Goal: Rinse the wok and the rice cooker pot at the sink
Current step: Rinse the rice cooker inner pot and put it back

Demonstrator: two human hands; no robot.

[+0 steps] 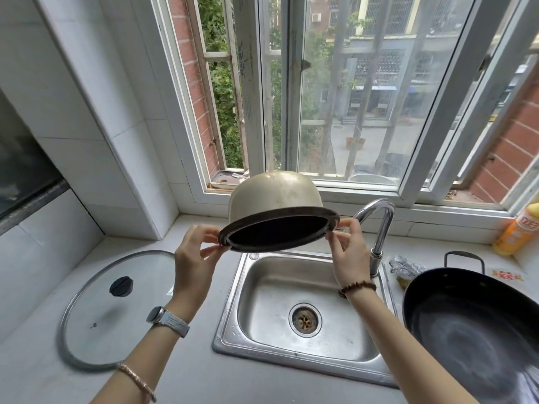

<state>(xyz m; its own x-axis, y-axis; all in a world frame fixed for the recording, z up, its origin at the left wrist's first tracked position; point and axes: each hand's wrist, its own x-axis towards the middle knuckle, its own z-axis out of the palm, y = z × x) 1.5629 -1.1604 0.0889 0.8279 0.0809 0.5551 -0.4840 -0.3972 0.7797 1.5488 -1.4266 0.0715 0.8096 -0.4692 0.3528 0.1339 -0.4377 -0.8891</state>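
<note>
The rice cooker pot [274, 196], cream outside with a dark rim and dark inside, is held upside down in the air above the steel sink [262, 304]. My left hand [195, 258] pinches its rim on the left. My right hand [348, 252] pinches the rim on the right, just in front of the tap [379, 225]. No water runs from the tap. The black wok [472, 325] sits on the counter to the right of the sink, open side up.
A glass lid [116, 304] with a black knob lies on the counter left of the sink. A scouring cloth [405, 265] and an orange bottle [516, 231] sit behind the wok. The window sill and frame run close behind the tap.
</note>
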